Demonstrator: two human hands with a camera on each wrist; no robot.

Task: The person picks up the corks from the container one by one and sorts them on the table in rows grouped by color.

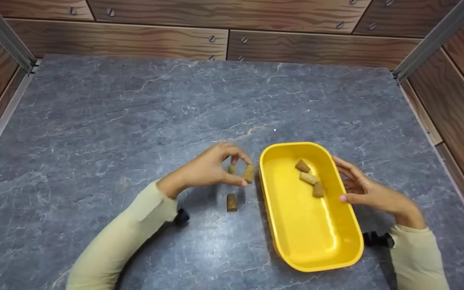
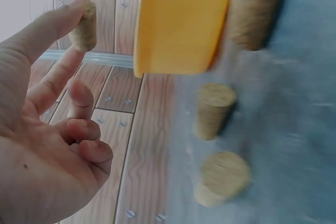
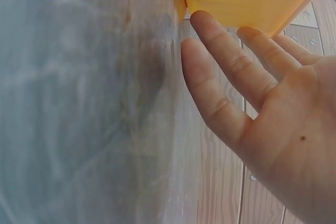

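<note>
My left hand [image 1: 212, 163] holds a tan cork [image 1: 248, 174] between thumb and index fingertip, just left of the yellow tub [image 1: 274, 225]. The held cork [image 2: 85, 27] stands off the table in the left wrist view. Below that hand, a darker cork [image 1: 232, 202] is on the table; another cork [image 1: 231, 169] shows partly behind the fingers. The left wrist view has three table corks, including a middle cork [image 2: 212, 111]. Inside the tub lie three corks, one of them pale [image 1: 308, 178]. My right hand [image 1: 371, 195] touches the tub's right side, its fingers [image 3: 236, 61] extended and thumb at the rim.
The table [image 1: 135, 100] has a grey marbled surface. Wood-patterned panels [image 1: 155, 38] stand along the back and both sides, with metal posts [image 1: 437, 42] at the back corners. Dark straps or mounts [image 1: 181, 217] sit at the wrists.
</note>
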